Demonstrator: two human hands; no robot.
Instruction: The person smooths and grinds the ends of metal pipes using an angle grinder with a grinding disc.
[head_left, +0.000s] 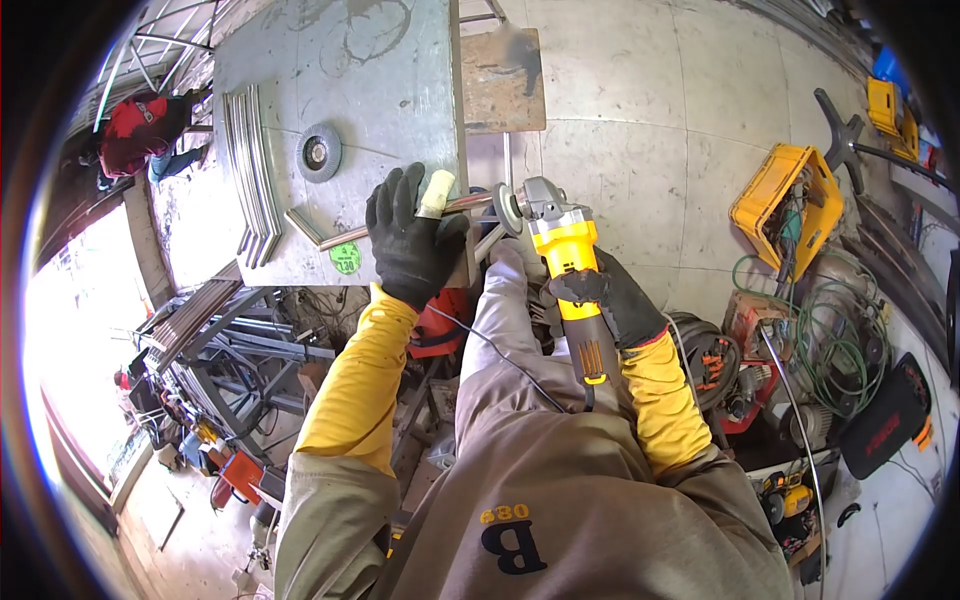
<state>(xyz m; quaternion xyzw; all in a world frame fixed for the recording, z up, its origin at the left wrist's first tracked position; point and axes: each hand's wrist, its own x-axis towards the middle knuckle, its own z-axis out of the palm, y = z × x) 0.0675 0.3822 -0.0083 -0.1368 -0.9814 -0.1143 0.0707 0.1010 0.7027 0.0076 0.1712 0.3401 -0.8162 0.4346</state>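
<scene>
Inside your left hand (412, 238), by the table's (400, 100) edge, is the rod (468, 203). Your right hand (622, 300) grips the grinder (565, 245), its disc (508, 208) at the rod's tip. You seem to be grinding; the next move likely calls for steady hands.

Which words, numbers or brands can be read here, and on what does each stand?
"B": dark letter on the brown garment, upside down in this view.
"089": yellow, same garment, also upside down, so it looks like "680".
"1.30", probably: green sticker; its other print is too small.
Black case: red lettering, too blurred to read.
Red shirt: marking too small to read.
</scene>
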